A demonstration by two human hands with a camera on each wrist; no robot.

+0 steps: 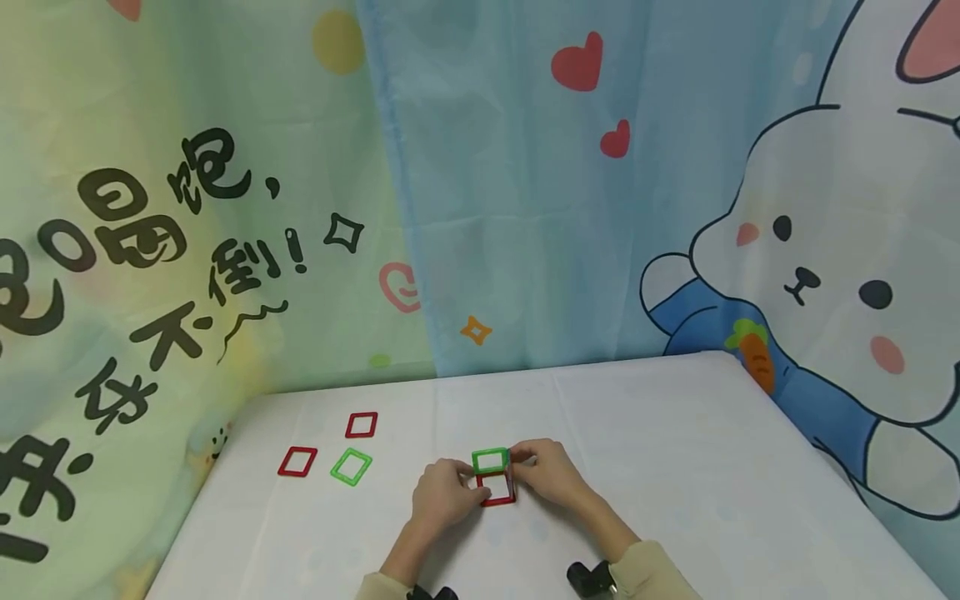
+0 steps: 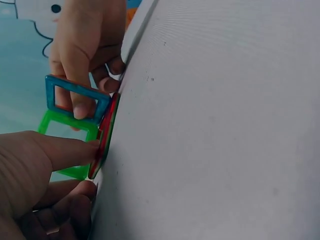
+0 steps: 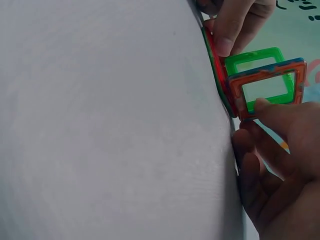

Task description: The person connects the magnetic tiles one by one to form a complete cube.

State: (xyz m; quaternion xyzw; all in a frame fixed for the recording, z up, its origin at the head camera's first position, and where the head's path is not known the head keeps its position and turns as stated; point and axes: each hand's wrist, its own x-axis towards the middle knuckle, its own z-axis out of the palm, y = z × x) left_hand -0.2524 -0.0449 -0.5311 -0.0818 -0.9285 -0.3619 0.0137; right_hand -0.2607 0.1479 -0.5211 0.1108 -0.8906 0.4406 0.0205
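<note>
A red square magnetic tile (image 1: 497,501) lies flat on the table, with a green layer along its underside in the wrist views. Along its far edge stands a green open-square tile (image 1: 490,451). At its right edge is an upright tile, with a blue face (image 2: 50,95) in the left wrist view and an orange-red face (image 3: 237,95) in the right wrist view. My left hand (image 1: 444,497) holds the red tile at its left side, thumb on top. The upright blue and orange-red tile is pinched by my right hand (image 1: 553,475), between thumb and finger.
To the left on the white table (image 1: 675,467) lie a near red tile (image 1: 282,472), a farther red tile (image 1: 362,436) and a green tile (image 1: 335,476), apart from each other. A printed curtain (image 1: 495,208) hangs behind the table's far edge.
</note>
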